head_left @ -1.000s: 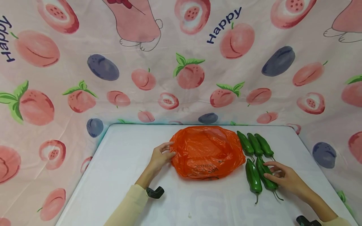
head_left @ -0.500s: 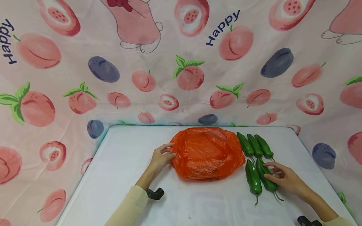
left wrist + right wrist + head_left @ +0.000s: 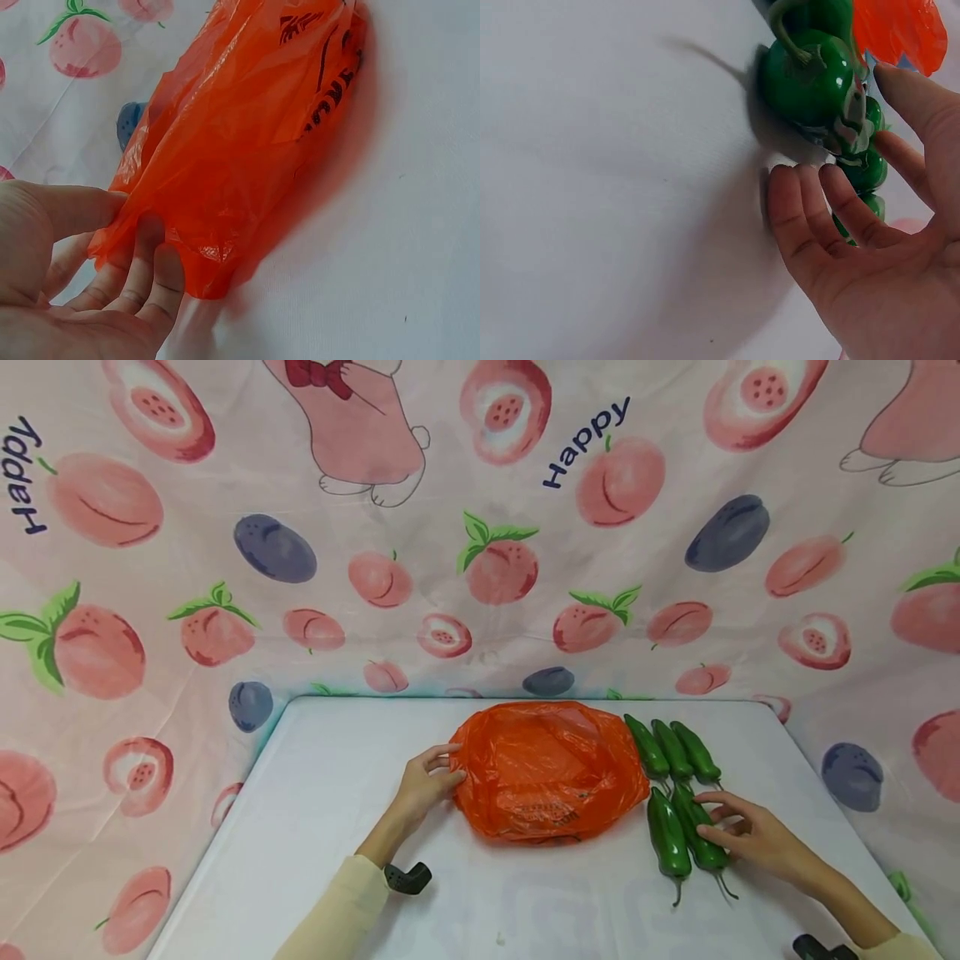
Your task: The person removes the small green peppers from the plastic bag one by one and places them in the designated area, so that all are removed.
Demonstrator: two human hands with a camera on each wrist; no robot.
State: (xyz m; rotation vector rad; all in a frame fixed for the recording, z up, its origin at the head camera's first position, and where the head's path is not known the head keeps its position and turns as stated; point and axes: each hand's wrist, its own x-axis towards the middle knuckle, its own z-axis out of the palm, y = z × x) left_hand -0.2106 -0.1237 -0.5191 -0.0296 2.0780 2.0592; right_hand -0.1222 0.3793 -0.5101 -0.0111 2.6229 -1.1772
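An orange-red plastic bag (image 3: 547, 768) with dark print lies spread on the table. My left hand (image 3: 423, 785) pinches its left edge; in the left wrist view the thumb and fingers (image 3: 169, 270) are on the crumpled plastic (image 3: 225, 172). To the right of the bag are several green chili peppers in two rows. My right hand (image 3: 761, 839) touches the right side of the front row's right pepper (image 3: 697, 831) with thumb and index finger, other fingers loosely bent. Left of that pepper lies another green pepper (image 3: 667, 833). The right wrist view shows a glossy pepper (image 3: 810, 82) beside the fingertips.
Three green peppers (image 3: 671, 750) make up the back row, against the bag's right side. The white table (image 3: 330, 743) meets a peach-print cloth (image 3: 420, 527) behind it. Dark wrist devices (image 3: 408, 878) are on both wrists.
The front row's right pepper has shifted slightly left at its stem end, closer to its neighbour, with my right hand against it. My left hand and the bag stay put; the head view tilts slightly.
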